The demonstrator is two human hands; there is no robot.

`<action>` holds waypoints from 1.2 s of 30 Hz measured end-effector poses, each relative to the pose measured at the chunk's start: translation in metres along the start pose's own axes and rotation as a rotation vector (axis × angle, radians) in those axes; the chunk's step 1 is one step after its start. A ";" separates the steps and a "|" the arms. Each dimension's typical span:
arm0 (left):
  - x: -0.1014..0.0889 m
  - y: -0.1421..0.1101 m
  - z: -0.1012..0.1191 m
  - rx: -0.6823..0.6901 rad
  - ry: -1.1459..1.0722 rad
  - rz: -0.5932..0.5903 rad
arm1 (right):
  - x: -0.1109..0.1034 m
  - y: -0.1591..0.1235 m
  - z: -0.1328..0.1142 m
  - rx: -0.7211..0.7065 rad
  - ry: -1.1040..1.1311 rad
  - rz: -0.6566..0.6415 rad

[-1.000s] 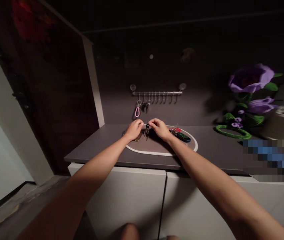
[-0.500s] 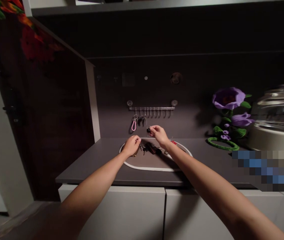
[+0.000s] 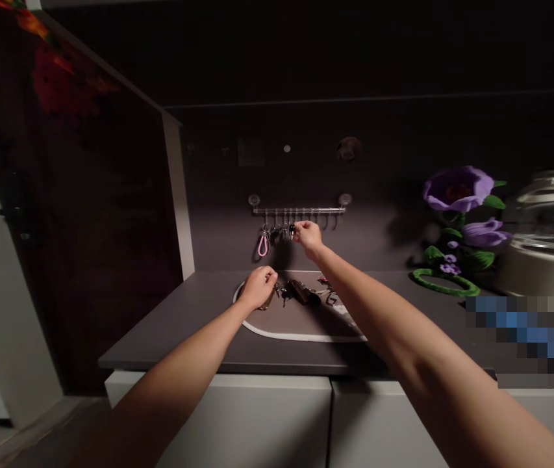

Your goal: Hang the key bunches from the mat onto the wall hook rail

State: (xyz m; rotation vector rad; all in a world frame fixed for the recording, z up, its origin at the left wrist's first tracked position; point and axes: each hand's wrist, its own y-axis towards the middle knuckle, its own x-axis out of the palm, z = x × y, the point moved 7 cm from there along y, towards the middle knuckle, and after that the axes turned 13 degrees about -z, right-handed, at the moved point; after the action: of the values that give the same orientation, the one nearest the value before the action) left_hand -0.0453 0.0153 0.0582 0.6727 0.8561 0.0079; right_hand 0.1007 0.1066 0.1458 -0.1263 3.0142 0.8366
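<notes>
My right hand (image 3: pixel 308 237) pinches a small key ring with a black-topped key (image 3: pixel 292 229), just below the hooks of a clear hook rail (image 3: pixel 301 210) on the back wall. Whether the ring touches a hook I cannot tell. Left of it, several keys hang on the rail, one bunch with a pink loop (image 3: pixel 263 245). Over the left end of an oval, white-rimmed mat (image 3: pixel 296 325) my left hand (image 3: pixel 258 286) is closed, its fingertips turned away; what it holds, if anything, is hidden. Beside it lie loose keys (image 3: pixel 285 294) and a dark brown holder (image 3: pixel 301 292).
Purple fabric flowers (image 3: pixel 459 190) with a green ring base (image 3: pixel 445 282) stand right on the counter (image 3: pixel 174 325). A domed glass appliance (image 3: pixel 549 227) is beyond them. A shelf overhangs above; a dark door (image 3: pixel 86 247) is at left.
My right hand has risen with the key ring from above the mat to the hook rail. My left hand stays almost in place. The view has shifted slightly.
</notes>
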 end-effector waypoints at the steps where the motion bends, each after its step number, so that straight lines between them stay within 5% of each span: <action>1: 0.000 0.000 0.000 -0.001 -0.003 0.002 | 0.000 0.003 0.001 0.017 0.000 0.017; 15: -0.001 0.002 -0.003 -0.020 -0.073 0.006 | 0.005 0.016 0.019 0.155 0.085 0.150; 36: -0.002 0.002 -0.009 -0.056 -0.129 0.015 | -0.001 0.030 0.044 0.100 -0.069 0.078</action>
State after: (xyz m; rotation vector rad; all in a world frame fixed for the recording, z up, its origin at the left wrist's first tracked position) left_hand -0.0522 0.0214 0.0565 0.6197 0.7239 0.0017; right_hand 0.0992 0.1548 0.1238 0.0212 3.0060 0.6779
